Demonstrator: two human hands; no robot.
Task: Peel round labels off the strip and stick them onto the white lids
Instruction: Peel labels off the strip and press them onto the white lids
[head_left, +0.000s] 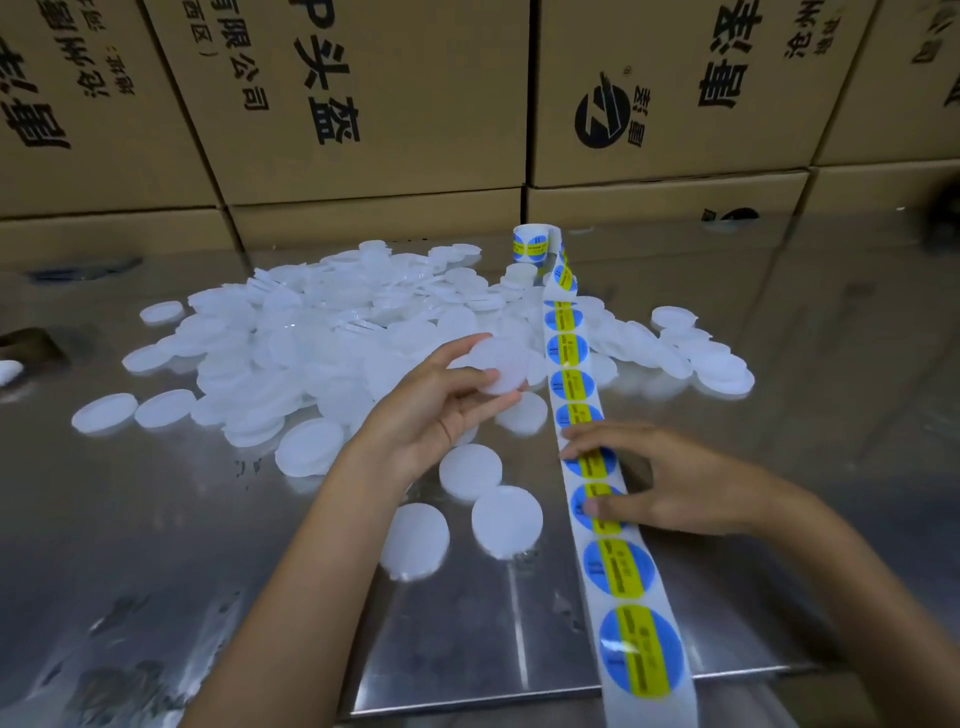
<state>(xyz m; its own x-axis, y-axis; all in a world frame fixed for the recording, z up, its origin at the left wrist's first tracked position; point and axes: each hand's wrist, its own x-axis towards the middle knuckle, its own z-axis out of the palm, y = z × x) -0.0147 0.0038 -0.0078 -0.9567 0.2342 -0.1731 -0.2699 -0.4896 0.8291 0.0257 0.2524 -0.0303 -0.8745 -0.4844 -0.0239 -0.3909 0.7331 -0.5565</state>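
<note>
left hand (441, 410) holds a white lid (497, 365) above the pile (322, 332); right hand (660, 480), its fingers (587, 441) loosely spread, rests on the label strip (597, 488) near right. next, i'd say: peel a label.

Place: a packing workshop or warehouse.
Evidence: stacked printed cardboard cartons (363, 98) behind a steel worktable (779, 364); a bulk heap of white lids (322, 332).

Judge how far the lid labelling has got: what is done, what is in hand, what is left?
Done: nothing visible; no lid in the pile shows a label. In hand: the left hand holds one bare white lid, while the right hand touches the label strip, with no label visibly lifted. Left: the whole pile, and the roll still holds labels.
</note>
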